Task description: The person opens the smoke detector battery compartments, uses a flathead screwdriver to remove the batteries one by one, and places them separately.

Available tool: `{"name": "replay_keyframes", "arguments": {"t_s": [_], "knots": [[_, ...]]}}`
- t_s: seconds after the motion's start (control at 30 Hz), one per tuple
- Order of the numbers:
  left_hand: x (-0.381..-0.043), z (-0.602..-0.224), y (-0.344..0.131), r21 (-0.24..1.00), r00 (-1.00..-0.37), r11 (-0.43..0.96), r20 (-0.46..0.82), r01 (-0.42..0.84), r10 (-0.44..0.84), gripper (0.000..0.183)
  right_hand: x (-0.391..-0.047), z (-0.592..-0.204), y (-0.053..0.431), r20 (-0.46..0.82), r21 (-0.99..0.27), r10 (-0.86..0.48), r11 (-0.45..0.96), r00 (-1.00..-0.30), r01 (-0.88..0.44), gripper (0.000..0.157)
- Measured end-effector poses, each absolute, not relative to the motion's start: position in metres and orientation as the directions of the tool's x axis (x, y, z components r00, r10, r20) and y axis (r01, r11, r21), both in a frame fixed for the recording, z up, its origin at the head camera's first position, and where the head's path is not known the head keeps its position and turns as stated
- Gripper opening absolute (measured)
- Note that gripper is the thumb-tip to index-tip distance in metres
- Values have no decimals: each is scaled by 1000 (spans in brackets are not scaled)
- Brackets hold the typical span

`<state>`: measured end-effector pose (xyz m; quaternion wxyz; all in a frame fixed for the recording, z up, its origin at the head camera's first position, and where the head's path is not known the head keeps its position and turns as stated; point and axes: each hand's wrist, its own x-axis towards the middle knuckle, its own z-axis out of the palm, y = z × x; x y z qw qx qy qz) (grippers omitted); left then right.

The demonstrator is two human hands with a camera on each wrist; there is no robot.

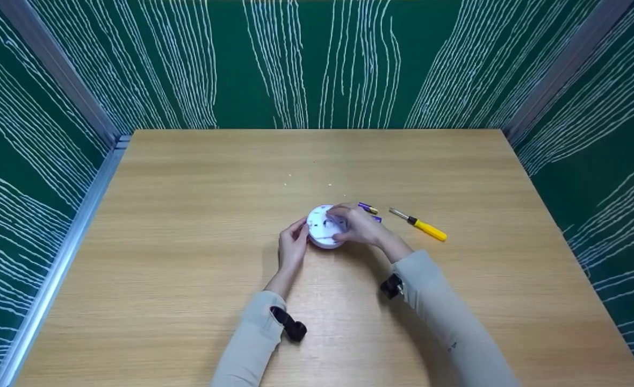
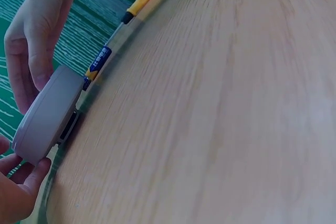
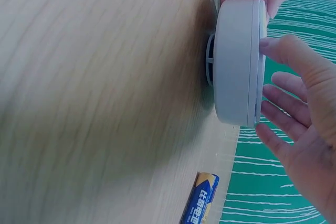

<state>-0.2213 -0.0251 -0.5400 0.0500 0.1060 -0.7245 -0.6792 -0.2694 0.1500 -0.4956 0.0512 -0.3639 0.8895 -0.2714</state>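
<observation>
A round white smoke detector (image 1: 325, 239) lies on the table with its flat back up and its vented side down. My left hand (image 1: 293, 247) grips its left rim; in the left wrist view the thumb and fingers (image 2: 37, 174) hold the lower edge. My right hand (image 1: 361, 226) is over the right part of the back. In the right wrist view its thumb (image 3: 286, 51) and fingertips touch the flat back, spread apart and not wrapped round the rim. What lies under the right palm is hidden in the head view.
Right of the detector lie batteries, one purple-and-gold battery (image 1: 368, 208) showing well and another partly behind the right hand. A screwdriver (image 1: 427, 228) with a yellow handle lies farther right. Tiny pale bits (image 1: 329, 185) dot the table (image 1: 199, 215) beyond. Green patterned walls stand around it.
</observation>
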Motion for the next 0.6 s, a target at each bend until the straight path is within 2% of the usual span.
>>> {"name": "replay_keyframes", "arguments": {"t_s": [0.33, 0.6], "knots": [[-221, -540, -24, 993, -971, 70, -78, -96, -224, 28, -267, -496, 156, 136, -580, -638, 569, -758, -582, 51], [-220, -541, -23, 995, -975, 61, -59, -74, -212, 32, -264, -502, 159, 224, -637, -503, 573, -835, -516, 37]]}}
